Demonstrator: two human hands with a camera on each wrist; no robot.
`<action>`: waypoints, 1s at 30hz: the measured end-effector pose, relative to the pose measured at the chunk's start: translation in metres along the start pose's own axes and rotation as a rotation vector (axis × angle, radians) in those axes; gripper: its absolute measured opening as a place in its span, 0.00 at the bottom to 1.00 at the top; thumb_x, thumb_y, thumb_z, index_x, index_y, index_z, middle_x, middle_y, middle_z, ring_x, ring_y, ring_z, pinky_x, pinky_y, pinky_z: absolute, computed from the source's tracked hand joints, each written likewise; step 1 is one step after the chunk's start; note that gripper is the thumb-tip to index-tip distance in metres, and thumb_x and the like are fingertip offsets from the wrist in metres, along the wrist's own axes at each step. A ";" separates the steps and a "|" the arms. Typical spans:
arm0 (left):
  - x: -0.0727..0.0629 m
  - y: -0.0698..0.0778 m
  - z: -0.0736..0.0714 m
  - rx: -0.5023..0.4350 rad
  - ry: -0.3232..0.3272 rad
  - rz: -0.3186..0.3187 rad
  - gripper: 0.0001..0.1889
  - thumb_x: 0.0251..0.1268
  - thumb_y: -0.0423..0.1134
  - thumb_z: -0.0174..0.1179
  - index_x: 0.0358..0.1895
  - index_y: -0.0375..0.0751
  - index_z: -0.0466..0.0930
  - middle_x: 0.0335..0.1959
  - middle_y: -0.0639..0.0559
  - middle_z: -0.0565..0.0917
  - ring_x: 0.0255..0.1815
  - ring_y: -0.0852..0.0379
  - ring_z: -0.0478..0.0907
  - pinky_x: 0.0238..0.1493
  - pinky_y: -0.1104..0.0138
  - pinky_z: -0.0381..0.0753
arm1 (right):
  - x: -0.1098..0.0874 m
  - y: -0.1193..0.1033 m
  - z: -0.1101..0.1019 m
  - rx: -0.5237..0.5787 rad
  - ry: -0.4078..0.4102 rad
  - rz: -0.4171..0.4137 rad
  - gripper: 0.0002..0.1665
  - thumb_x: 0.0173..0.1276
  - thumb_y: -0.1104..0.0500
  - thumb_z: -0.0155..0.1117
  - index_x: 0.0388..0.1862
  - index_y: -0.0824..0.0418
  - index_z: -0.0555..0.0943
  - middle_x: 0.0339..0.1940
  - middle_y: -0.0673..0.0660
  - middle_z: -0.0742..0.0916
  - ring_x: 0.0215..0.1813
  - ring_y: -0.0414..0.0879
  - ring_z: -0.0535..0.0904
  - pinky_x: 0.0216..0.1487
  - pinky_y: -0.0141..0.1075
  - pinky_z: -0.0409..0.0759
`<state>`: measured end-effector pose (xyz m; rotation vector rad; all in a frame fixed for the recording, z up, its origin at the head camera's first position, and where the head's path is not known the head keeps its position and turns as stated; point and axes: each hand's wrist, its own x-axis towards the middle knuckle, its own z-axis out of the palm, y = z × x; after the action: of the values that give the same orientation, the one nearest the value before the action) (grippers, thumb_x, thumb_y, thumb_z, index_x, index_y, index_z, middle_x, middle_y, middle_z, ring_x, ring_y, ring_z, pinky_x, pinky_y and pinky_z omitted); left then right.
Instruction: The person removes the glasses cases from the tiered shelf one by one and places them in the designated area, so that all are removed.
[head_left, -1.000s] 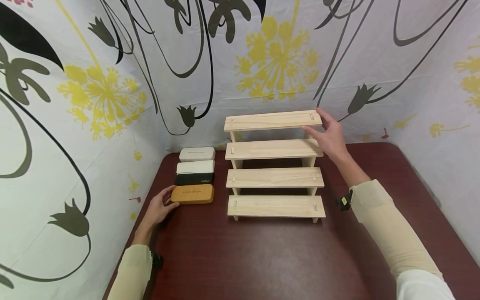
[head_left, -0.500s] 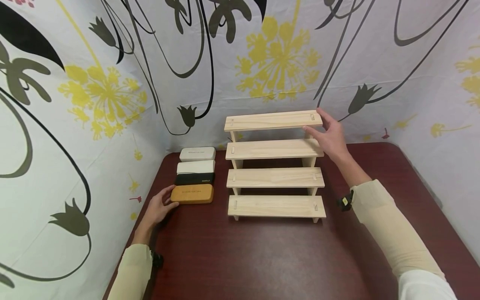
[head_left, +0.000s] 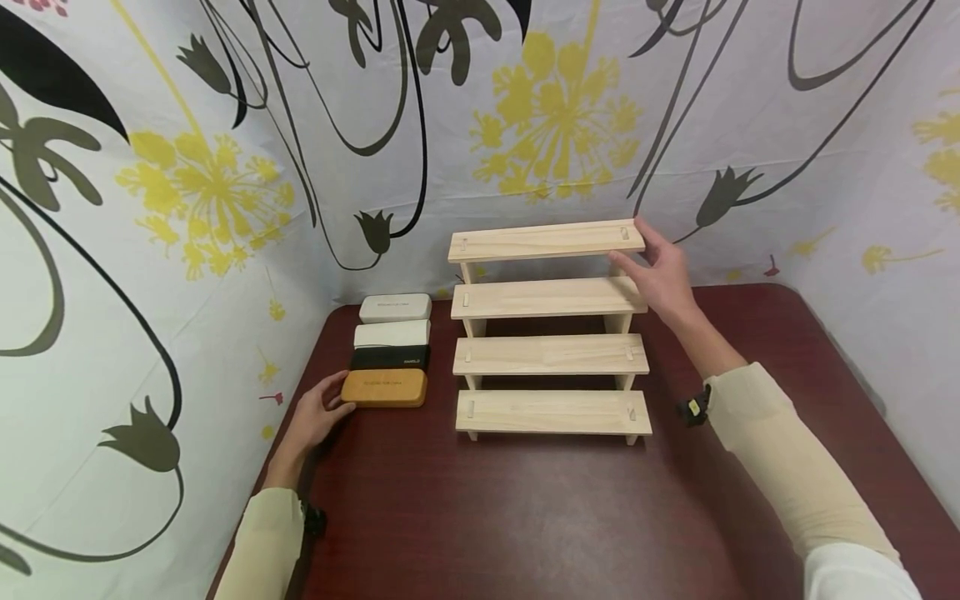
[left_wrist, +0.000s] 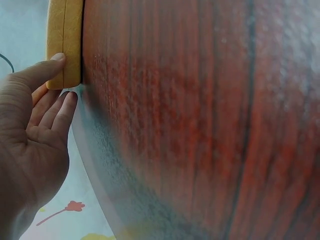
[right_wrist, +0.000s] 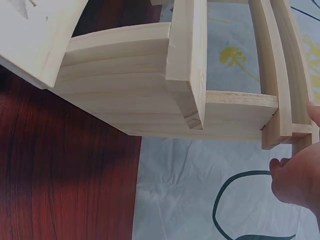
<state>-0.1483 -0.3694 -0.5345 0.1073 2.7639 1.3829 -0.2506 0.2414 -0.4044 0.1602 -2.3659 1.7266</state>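
A yellow hard case (head_left: 383, 388), shaped like a glasses case, lies at the near end of a row on the table's left side. My left hand (head_left: 317, 414) pinches its left end, thumb on the near side. In the left wrist view the thumb (left_wrist: 40, 71) presses the seamed side of the yellow case (left_wrist: 65, 35), and the lower fingers are off it. A wooden tiered stand (head_left: 551, 357) with several plank shelves stands at the back middle. My right hand (head_left: 663, 275) grips the right end of its top shelf, thumb at the front edge.
Behind the yellow case lie a black-and-white case (head_left: 391, 345) and a white case (head_left: 394, 307). The dark red table (head_left: 547, 517) runs back to a wall hung with flower-patterned cloth (head_left: 450, 183). The stand's side panel (right_wrist: 120, 90) shows in the right wrist view.
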 end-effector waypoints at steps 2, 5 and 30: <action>0.000 0.000 0.000 -0.002 0.001 0.000 0.37 0.70 0.22 0.67 0.80 0.31 0.64 0.80 0.32 0.66 0.80 0.36 0.65 0.70 0.59 0.75 | -0.003 0.000 -0.001 -0.004 -0.002 -0.005 0.51 0.77 0.48 0.71 0.88 0.56 0.55 0.88 0.53 0.59 0.85 0.54 0.59 0.82 0.51 0.63; 0.000 0.000 -0.001 -0.004 0.000 0.007 0.36 0.70 0.22 0.67 0.79 0.30 0.65 0.79 0.31 0.66 0.79 0.35 0.65 0.71 0.58 0.74 | -0.007 0.000 -0.002 -0.026 -0.006 -0.018 0.49 0.77 0.49 0.70 0.88 0.54 0.56 0.88 0.53 0.60 0.84 0.55 0.60 0.82 0.50 0.63; 0.012 0.021 -0.007 -0.072 0.095 0.051 0.34 0.75 0.37 0.69 0.78 0.30 0.67 0.74 0.33 0.75 0.77 0.36 0.68 0.77 0.42 0.68 | -0.042 0.029 -0.017 -0.077 -0.008 -0.064 0.42 0.78 0.57 0.70 0.85 0.58 0.64 0.82 0.61 0.71 0.83 0.59 0.63 0.81 0.56 0.63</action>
<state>-0.1602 -0.3619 -0.5136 0.1123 2.8021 1.5365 -0.2137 0.2648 -0.4358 0.2283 -2.4015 1.6065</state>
